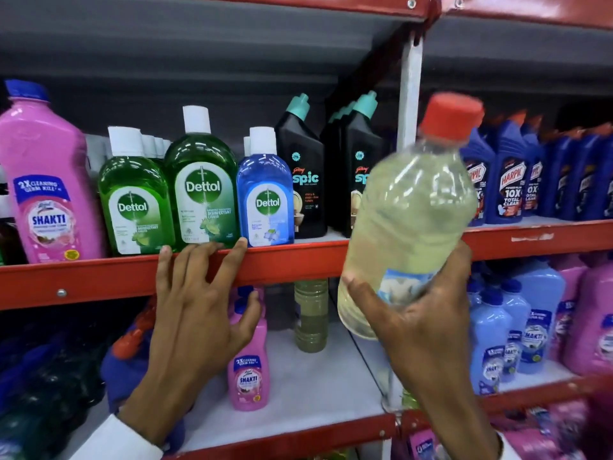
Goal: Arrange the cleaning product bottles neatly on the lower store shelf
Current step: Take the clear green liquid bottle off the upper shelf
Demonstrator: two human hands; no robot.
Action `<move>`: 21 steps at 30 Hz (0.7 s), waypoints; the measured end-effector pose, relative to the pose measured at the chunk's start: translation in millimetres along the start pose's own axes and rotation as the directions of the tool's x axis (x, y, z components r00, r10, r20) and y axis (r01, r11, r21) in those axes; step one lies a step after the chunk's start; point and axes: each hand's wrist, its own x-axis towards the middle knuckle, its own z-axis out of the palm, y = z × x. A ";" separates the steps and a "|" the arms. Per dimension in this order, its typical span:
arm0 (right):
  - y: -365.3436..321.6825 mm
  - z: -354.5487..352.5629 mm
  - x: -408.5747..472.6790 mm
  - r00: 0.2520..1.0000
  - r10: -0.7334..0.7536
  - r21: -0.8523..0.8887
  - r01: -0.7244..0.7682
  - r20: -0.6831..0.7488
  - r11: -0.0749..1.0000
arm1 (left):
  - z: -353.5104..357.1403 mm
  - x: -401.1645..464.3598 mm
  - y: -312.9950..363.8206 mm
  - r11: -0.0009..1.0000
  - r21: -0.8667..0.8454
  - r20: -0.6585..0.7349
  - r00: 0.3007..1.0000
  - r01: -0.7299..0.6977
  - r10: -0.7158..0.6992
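Observation:
My right hand [421, 313] grips the lower part of a clear bottle [411, 207] of pale yellow liquid with a red cap, held up and tilted in front of the shelves. My left hand [195, 300] is open, its fingertips resting on the red front edge of the upper shelf [298, 263]. On the lower shelf [318, 386] stand a small pink Shakti bottle [247, 376] just right of my left hand and a ribbed bottle of yellow-green liquid [311, 313] further back.
Above stand a large pink Shakti bottle [49, 180], green and blue Dettol bottles [202, 180], black Spic bottles [303, 167] and blue Harpic bottles [510, 174]. Light blue and pink Shakti bottles [530, 327] fill the lower right bay. Dark and blue bottles [126, 360] crowd the lower left.

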 end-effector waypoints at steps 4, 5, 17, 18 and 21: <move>31.4 7.2 -35.9 0.999 0.054 -0.023 -0.054 -0.001 0.998 | -1.1 0.0 0.5 1.000 -0.002 0.003 1.000 0.007 -0.007; 37.4 10.5 -42.2 0.998 0.067 -0.052 -0.067 -0.006 0.996 | -1.6 1.0 0.2 1.000 -0.006 0.003 1.000 0.008 -0.008; 136.7 56.6 -89.9 0.966 0.246 -0.130 -0.235 0.076 0.963 | 2.3 1.1 -1.4 0.998 -0.056 -0.009 1.000 0.020 -0.021; 145.4 61.3 -89.3 0.961 0.266 -0.137 -0.253 0.082 0.958 | 3.4 0.9 -1.3 0.998 -0.064 -0.014 1.000 0.023 -0.024; 167.1 77.4 -85.2 0.943 0.317 -0.136 -0.302 0.104 0.944 | 6.6 0.7 0.5 0.996 -0.082 -0.032 0.998 0.043 -0.046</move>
